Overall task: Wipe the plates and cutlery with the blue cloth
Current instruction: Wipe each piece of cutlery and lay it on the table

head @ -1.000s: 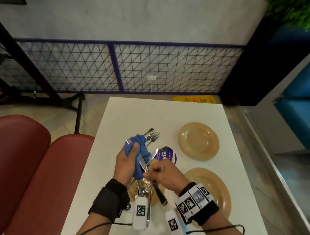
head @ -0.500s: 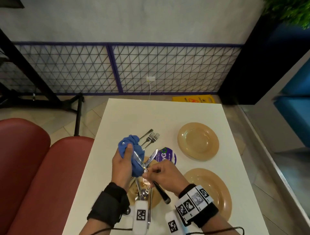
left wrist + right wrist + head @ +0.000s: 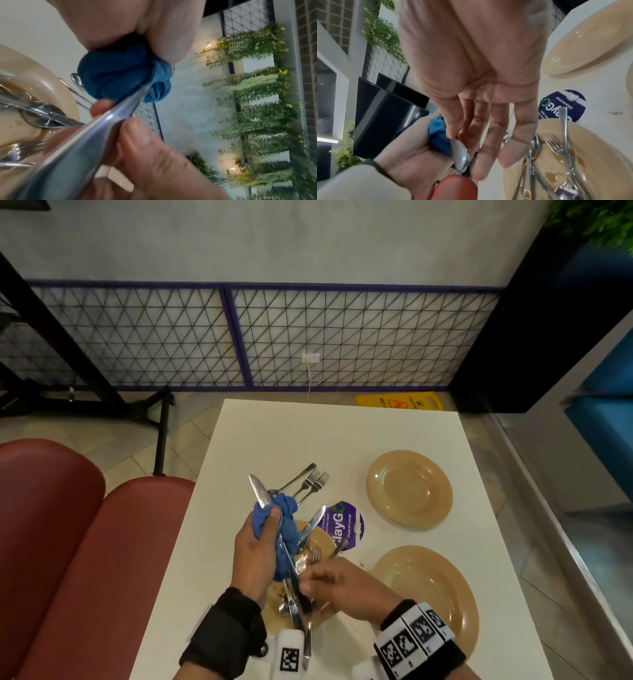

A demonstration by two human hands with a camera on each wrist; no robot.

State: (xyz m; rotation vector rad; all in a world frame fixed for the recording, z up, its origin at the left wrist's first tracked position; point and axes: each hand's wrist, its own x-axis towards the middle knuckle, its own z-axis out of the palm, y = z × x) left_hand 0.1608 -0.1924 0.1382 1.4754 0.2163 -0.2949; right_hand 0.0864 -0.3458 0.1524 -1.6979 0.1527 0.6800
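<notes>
My left hand (image 3: 269, 523) grips the bunched blue cloth (image 3: 286, 529) around a table knife (image 3: 258, 491), whose blade tip sticks out past the cloth, up and to the left. The right hand (image 3: 305, 580) pinches the knife's handle just above a soiled tan plate (image 3: 323, 544) holding several forks, spoons and knives. In the left wrist view the cloth (image 3: 120, 75) wraps the knife (image 3: 96, 128). In the right wrist view thumb and fingers close on the knife handle (image 3: 459, 152) beside the cloth (image 3: 436, 132); the soiled plate (image 3: 583, 169) lies to the right.
Two bare tan plates (image 3: 409, 489) (image 3: 431, 587) sit on the right side of the white table (image 3: 308, 433). Two forks (image 3: 313, 481) lie beyond the hands, next to a purple round sticker (image 3: 342, 522). Red bench seats (image 3: 85, 542) stand at the left.
The cloth has slid down the knife toward the handle, so much more of the blade now shows beyond it. The right hand has shifted slightly nearer with the handle.
</notes>
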